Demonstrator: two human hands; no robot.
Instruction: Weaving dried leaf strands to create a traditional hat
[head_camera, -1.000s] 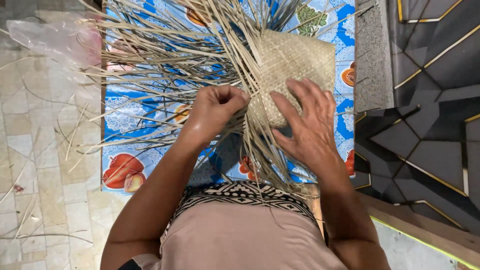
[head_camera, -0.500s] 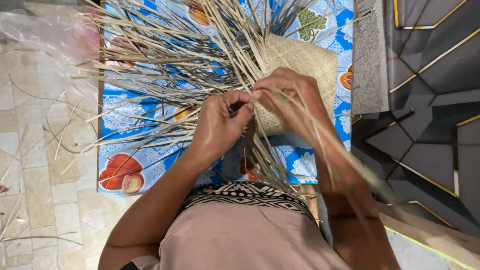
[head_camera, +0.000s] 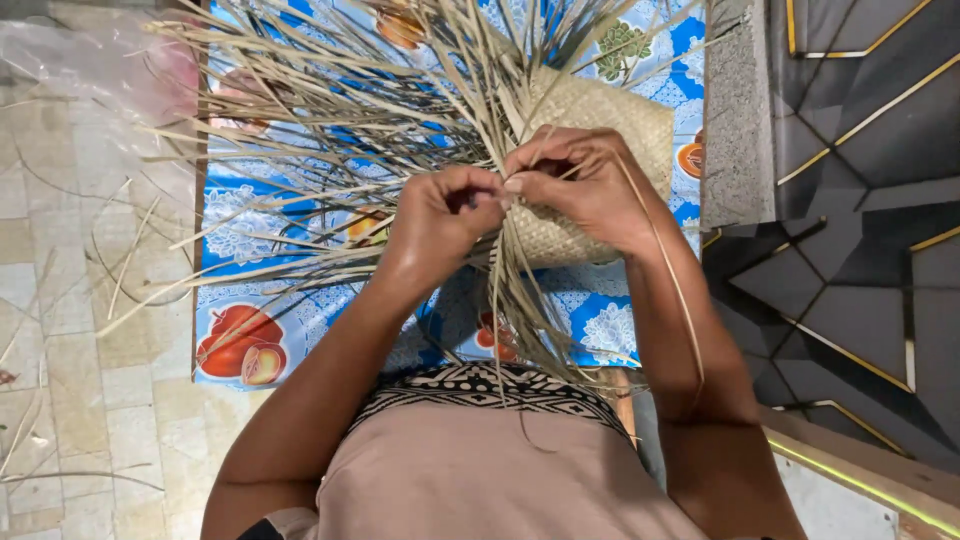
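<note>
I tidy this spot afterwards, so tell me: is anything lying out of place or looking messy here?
Yes. Stray strips lie scattered on the tiled floor, off the blue cloth. A crumpled clear plastic bag sits at the cloth's far corner. The woven mat itself looks neat.

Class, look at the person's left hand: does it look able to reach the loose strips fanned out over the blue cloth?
Probably yes. The left hand sits at the edge of the woven mat, and the loose strips spread out right beside it, with nothing in between.
</note>
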